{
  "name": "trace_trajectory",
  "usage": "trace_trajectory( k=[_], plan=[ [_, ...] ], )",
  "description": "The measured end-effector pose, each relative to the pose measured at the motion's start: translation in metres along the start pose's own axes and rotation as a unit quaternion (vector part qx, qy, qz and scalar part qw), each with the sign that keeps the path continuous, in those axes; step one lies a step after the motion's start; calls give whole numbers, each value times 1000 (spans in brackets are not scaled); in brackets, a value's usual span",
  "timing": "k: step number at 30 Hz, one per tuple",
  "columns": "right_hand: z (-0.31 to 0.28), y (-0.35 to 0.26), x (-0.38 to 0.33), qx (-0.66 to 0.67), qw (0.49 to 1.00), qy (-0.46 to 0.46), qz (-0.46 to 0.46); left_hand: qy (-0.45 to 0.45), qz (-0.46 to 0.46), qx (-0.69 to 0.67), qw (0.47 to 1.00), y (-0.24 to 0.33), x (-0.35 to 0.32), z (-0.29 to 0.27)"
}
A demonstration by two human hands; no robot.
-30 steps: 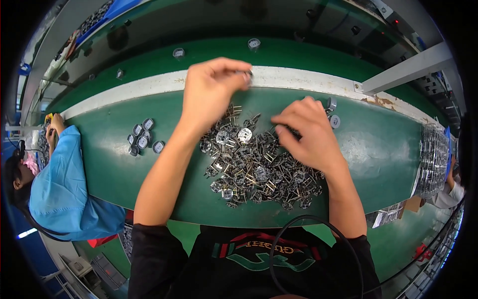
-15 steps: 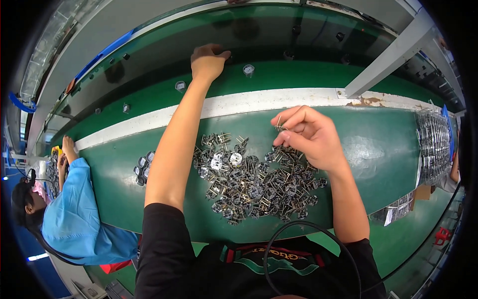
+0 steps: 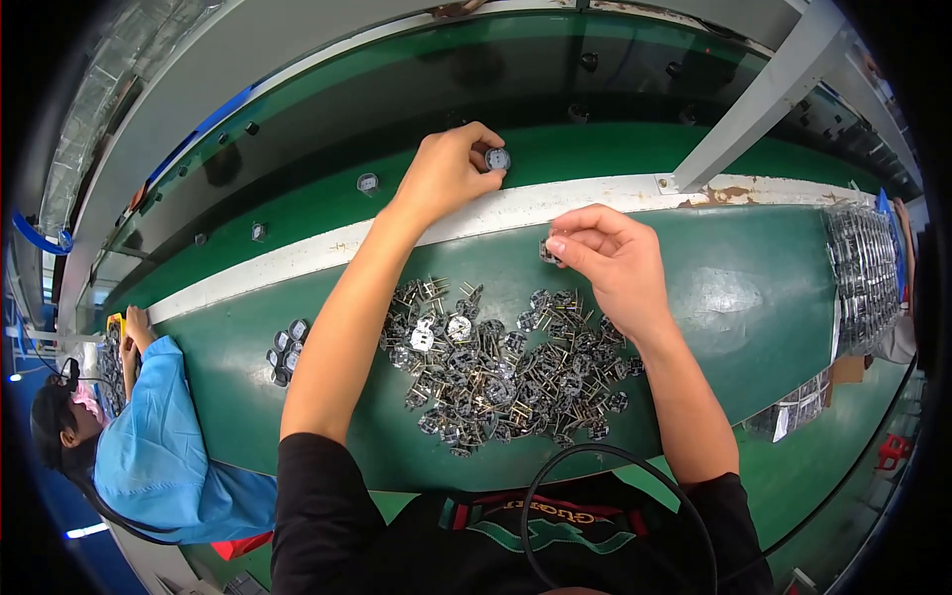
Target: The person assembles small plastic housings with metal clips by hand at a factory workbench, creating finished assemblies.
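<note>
My left hand (image 3: 448, 177) reaches over the white rail onto the green belt. Its thumb and fingers close round a small round part with a pale face (image 3: 498, 159). Over the bench, my right hand (image 3: 617, 260) pinches a small dark part with pins (image 3: 548, 252) between thumb and fingertips; the fingers partly hide it. Below both hands lies a loose pile of round dark parts with metal prongs (image 3: 486, 382), a few of them turned pale side up. A cluster of pale-faced round parts (image 3: 286, 350) sits left of my left forearm.
The white rail (image 3: 565, 196) divides the bench (image 3: 729, 288) from the belt (image 3: 605, 149). More round parts (image 3: 367, 184) are spaced along the belt. A grey post (image 3: 759, 94) rises at right, near stacked clear trays (image 3: 861, 283). A co-worker in blue (image 3: 159, 426) works at left.
My left hand has moved right and nearer along the belt and closed on a pale-faced part. My right hand, still pinching a pronged part, has turned slightly and shifted a little left.
</note>
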State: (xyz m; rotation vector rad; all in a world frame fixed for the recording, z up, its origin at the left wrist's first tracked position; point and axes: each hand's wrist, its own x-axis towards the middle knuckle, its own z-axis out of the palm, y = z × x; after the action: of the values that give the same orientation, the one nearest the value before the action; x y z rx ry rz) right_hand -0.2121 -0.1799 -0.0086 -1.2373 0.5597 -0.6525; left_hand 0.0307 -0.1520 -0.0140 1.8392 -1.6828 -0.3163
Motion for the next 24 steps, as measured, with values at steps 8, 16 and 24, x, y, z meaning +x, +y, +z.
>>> trace_trajectory(
  k=[8,16,24],
  plan=[
    [22,-4,-12,-216,938,58,-267,13,-181,-479,859,82,-94,0],
    [29,-7,-22,-254,920,14,-297,20,-193,-565,802,87,-121,4],
    [32,-5,-24,-286,903,10,-321,30,-179,-561,808,92,-122,7]
  ],
)
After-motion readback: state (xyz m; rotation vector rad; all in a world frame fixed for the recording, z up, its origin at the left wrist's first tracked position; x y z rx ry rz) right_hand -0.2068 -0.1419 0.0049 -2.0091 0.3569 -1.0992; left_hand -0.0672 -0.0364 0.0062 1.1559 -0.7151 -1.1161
